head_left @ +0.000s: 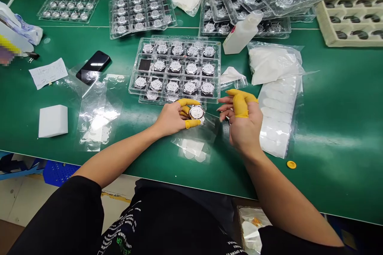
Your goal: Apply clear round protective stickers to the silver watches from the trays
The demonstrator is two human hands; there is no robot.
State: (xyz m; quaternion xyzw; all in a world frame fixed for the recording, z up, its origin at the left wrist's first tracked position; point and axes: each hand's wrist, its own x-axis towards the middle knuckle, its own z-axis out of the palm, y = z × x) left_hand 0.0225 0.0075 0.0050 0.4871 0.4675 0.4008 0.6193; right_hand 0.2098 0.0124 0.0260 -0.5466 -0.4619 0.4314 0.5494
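My left hand (175, 117), with yellow finger cots on several fingers, pinches a round silver watch case (196, 112) just in front of a clear tray (176, 42) of similar watch cases. My right hand (241, 121) hovers a little to the right, fingers loosely curled and apart, yellow cots on thumb and forefinger, holding nothing that I can see. Below the hands lies a small clear plastic bag (191, 145) with white round pads in it.
On the green table: more clear trays of watch cases (139, 6) at the back, a white bottle (242, 32), bags of white pads (277, 111), a black phone (93, 65), a white foam block (53, 120), a paper slip (48, 73), a beige tray (350, 20), a yellow cot (291, 164).
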